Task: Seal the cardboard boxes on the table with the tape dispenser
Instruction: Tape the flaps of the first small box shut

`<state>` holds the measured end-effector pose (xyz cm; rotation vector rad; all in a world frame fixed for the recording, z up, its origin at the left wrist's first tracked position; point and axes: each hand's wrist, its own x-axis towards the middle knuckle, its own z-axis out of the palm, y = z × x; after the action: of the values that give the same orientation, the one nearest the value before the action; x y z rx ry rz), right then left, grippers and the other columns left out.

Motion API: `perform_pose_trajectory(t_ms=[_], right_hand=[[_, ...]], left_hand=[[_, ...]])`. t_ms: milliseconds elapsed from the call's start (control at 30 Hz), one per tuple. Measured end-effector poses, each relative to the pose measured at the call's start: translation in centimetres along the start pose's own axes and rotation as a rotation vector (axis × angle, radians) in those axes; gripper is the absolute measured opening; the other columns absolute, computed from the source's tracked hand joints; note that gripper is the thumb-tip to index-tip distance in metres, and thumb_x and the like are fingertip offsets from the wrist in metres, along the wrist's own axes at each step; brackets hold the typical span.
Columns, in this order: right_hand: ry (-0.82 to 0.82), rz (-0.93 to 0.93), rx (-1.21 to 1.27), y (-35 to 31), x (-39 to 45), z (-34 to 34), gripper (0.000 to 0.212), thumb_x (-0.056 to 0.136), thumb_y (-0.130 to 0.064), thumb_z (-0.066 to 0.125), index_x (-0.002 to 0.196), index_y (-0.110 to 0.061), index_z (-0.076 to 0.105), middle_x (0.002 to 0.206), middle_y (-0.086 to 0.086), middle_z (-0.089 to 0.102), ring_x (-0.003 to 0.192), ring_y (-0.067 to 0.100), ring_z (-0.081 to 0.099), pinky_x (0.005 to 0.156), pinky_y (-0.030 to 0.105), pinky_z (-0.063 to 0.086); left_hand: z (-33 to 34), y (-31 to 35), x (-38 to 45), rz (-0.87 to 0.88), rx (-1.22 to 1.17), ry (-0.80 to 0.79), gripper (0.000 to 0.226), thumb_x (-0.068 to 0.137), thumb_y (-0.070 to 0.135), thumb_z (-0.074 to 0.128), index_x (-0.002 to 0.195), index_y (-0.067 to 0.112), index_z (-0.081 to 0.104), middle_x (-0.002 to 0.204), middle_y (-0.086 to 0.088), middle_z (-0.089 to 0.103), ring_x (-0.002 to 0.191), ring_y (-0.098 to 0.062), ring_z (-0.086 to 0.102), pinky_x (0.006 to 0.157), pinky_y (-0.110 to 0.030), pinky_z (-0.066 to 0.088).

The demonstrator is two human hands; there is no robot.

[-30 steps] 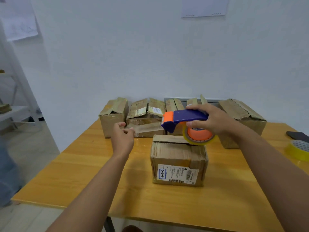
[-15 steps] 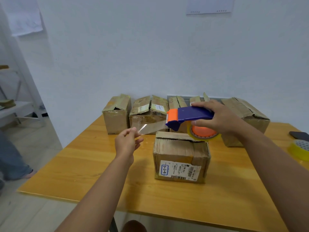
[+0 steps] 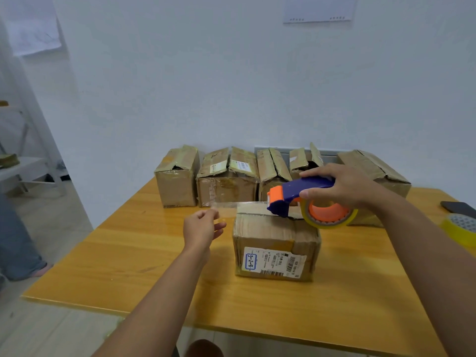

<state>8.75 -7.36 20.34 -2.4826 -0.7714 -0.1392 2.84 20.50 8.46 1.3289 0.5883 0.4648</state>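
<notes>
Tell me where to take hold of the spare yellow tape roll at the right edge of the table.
Grip the spare yellow tape roll across its outer rim, coming down from above. It seems to lie flat on the table with its open core facing up, so the curved sides are exposed. The right hand is nearest but grips the tape dispenser.

Even, soft, diffuse light; scene bright, wall (image 3: 231,73) slightly blue-white. Glossy surface (image 3: 128,253) carries faint sheen near its left edge. Soft shadows fall beneath the front cardboard box (image 3: 275,243) and forearms. Wide-angle bowing bends lines at frame edges. Left hand (image 3: 202,228) slightly motion-blurred; centre otherwise sharp.
</notes>
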Motion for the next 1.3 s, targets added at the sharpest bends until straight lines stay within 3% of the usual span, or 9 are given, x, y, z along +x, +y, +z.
perform_pose_trajectory(t_ms=[167,400,700,967,1100,1200,1300], right_hand=[[-0.02,0.009,0.012,0.7,-0.1,0.2,0.053,0.081,-0.05,0.069,0.131,-0.034,0.058,0.102,-0.032,0.045,0.092,-0.005,0.05,0.07,0.009,0.035],[-0.036,0.013,0.02,1.2,0.0,0.6,0.052,0.081,-0.051,0.068,0.13,-0.036,0.057,0.101,-0.033,0.043,0.092,-0.002,0.051,0.07,0.012,0.037],[-0.053,0.023,0.031,1.4,0.1,0.6,0.056,0.078,-0.055,0.066,0.129,-0.037,0.058,0.102,-0.03,0.046,0.092,0.001,0.052,0.069,0.013,0.038],[-0.05,0.027,0.023,1.4,0.1,0.7,0.051,0.081,-0.051,0.068,0.13,-0.037,0.057,0.102,-0.031,0.044,0.093,0.0,0.05,0.07,0.014,0.038],[-0.044,0.023,0.016,1.2,0.1,0.8,0.053,0.079,-0.053,0.066,0.129,-0.038,0.056,0.101,-0.029,0.045,0.092,0.001,0.05,0.068,0.014,0.037],[-0.034,0.026,0.021,1.3,0.1,1.0,0.055,0.078,-0.055,0.066,0.13,-0.038,0.056,0.101,-0.029,0.045,0.091,0.002,0.051,0.068,0.015,0.038],[-0.019,0.031,0.037,1.5,0.0,1.0,0.065,0.07,-0.062,0.063,0.13,-0.037,0.057,0.103,-0.026,0.047,0.093,0.004,0.052,0.068,0.016,0.039]], left_hand=[[0.5,-0.3,-0.5,-0.017,0.014,-0.025,0.017,0.099,0.02,0.054,0.091,0.007,0.063,0.097,-0.009,0.068,0.067,-0.018,0.071,0.069,-0.036,0.06],[0.4,-0.3,-0.9,-0.014,0.043,-0.067,0.017,0.103,0.021,0.047,0.096,0.009,0.058,0.101,-0.008,0.068,0.058,-0.014,0.067,0.059,-0.031,0.057],[0.2,3.2,-1.0,0.174,0.091,-0.098,0.021,0.102,0.018,0.044,0.09,0.007,0.058,0.095,-0.006,0.07,0.062,-0.02,0.069,0.06,-0.032,0.057],[-0.3,-0.7,-0.9,0.007,0.214,-0.122,0.018,0.103,0.021,0.045,0.097,0.01,0.058,0.098,-0.008,0.068,0.071,-0.019,0.068,0.066,-0.034,0.057],[0.2,-2.8,-0.9,-0.045,0.338,-0.217,0.025,0.103,0.033,0.045,0.103,0.012,0.058,0.101,-0.005,0.069,0.09,-0.019,0.067,0.077,-0.036,0.057],[0.3,-4.3,-1.1,-0.084,0.447,-0.264,0.012,0.101,0.021,0.044,0.097,0.014,0.053,0.104,-0.01,0.067,0.097,-0.026,0.065,0.082,-0.04,0.055],[0.3,-5.6,-1.3,-0.102,0.473,-0.265,0.011,0.099,0.011,0.042,0.091,0.014,0.05,0.107,-0.016,0.066,0.091,-0.027,0.063,0.071,-0.036,0.052]])
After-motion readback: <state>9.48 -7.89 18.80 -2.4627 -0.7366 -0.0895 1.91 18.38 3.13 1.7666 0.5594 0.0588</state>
